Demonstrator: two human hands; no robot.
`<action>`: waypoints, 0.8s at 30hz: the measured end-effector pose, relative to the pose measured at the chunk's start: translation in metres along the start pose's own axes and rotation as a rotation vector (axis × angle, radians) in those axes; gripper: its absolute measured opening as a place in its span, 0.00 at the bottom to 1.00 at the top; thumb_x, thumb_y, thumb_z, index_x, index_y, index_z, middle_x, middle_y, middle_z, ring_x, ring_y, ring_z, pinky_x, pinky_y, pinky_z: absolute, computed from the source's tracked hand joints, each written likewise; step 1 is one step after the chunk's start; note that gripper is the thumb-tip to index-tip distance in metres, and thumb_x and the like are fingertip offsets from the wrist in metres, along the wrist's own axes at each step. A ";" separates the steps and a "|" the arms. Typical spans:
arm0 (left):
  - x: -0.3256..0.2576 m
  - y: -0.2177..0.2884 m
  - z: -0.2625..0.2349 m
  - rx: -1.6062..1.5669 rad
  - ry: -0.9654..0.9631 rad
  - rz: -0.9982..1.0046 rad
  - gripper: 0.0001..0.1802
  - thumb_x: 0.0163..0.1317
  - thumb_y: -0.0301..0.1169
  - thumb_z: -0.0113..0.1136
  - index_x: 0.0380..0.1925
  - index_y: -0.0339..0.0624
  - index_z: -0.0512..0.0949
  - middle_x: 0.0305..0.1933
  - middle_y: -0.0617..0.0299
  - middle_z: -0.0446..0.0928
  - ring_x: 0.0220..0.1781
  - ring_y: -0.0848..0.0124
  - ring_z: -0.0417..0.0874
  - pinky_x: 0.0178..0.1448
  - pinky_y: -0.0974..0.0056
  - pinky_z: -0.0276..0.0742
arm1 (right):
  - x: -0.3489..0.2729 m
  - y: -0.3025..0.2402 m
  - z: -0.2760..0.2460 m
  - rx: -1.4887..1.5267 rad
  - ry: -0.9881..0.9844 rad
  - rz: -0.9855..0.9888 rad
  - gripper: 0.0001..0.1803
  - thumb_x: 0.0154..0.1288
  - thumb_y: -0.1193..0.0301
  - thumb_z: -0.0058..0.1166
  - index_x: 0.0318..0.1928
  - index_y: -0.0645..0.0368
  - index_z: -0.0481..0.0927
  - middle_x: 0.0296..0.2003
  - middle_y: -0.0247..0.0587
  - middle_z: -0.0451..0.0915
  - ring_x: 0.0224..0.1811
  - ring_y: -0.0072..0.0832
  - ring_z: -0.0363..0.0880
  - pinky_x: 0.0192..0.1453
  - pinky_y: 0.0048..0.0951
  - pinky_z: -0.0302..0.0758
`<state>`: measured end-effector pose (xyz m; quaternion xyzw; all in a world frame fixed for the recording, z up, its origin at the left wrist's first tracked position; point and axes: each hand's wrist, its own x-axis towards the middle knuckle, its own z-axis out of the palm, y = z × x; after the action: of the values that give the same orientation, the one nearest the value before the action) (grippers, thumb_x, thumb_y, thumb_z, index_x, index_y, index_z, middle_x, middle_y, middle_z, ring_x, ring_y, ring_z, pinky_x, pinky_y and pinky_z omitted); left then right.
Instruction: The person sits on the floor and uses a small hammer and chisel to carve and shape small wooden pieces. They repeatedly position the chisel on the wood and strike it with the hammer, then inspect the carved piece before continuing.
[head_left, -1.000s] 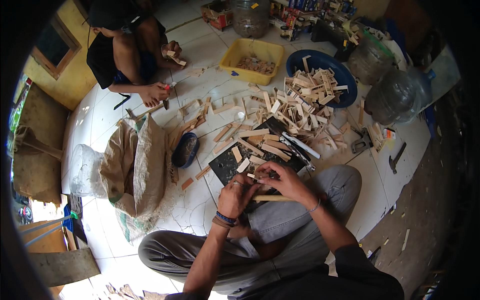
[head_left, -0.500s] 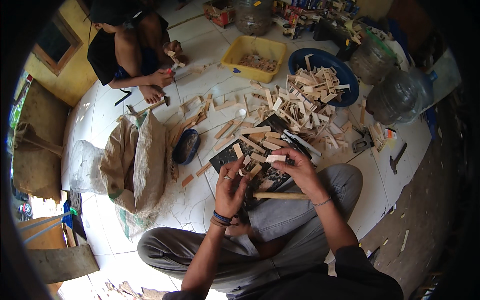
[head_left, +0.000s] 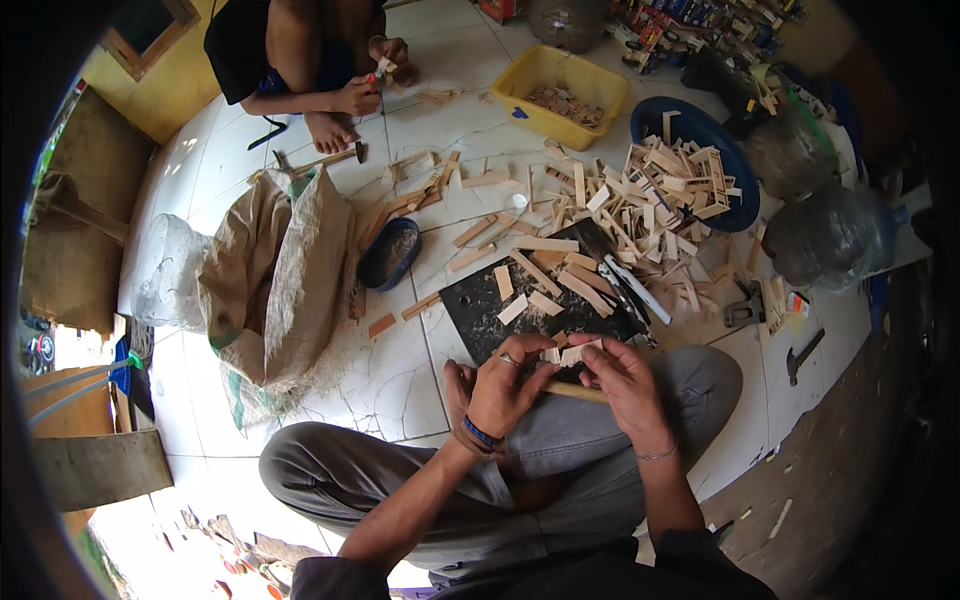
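Note:
My left hand point(head_left: 505, 392) pinches small wooden pieces point(head_left: 551, 355) between thumb and fingers. A pale wooden block point(head_left: 580, 353) is gripped in my right hand point(head_left: 622, 388), its end meeting the pieces from the left hand; whether they are joined I cannot tell. Both hands are over the near edge of a black board point(head_left: 470, 318), above my folded leg. Several short wooden strips point(head_left: 582, 293) and wood shavings lie on the board. Under my hands a round wooden handle point(head_left: 570, 390) shows in part; its head is hidden.
A heap of wooden pieces point(head_left: 640, 215) spills from a blue basin point(head_left: 745, 200). Beyond stand a yellow tub point(head_left: 520, 105) and a crouching person point(head_left: 310, 60) with hands on a small piece. Left are a sack point(head_left: 310, 270) and blue dish point(head_left: 372, 270); right, a hammer point(head_left: 800, 358).
My hands have come together, bringing the wooden pieces end to end, and are now nearer my body. More strips on the board are uncovered. The whole view has shifted.

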<state>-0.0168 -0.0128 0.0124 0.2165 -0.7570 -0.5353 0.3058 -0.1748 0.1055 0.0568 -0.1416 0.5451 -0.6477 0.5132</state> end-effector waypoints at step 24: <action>0.005 0.006 -0.006 -0.060 0.019 0.028 0.21 0.65 0.24 0.70 0.58 0.37 0.79 0.53 0.50 0.82 0.54 0.54 0.86 0.58 0.57 0.82 | 0.020 -0.004 0.028 -0.308 0.072 -0.086 0.16 0.80 0.67 0.56 0.60 0.63 0.84 0.39 0.26 0.81 0.35 0.10 0.70 0.38 0.17 0.69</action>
<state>-0.0165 -0.0184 0.0202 0.2018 -0.7406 -0.5514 0.3267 -0.1647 0.0735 0.0625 -0.2184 0.6496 -0.5824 0.4372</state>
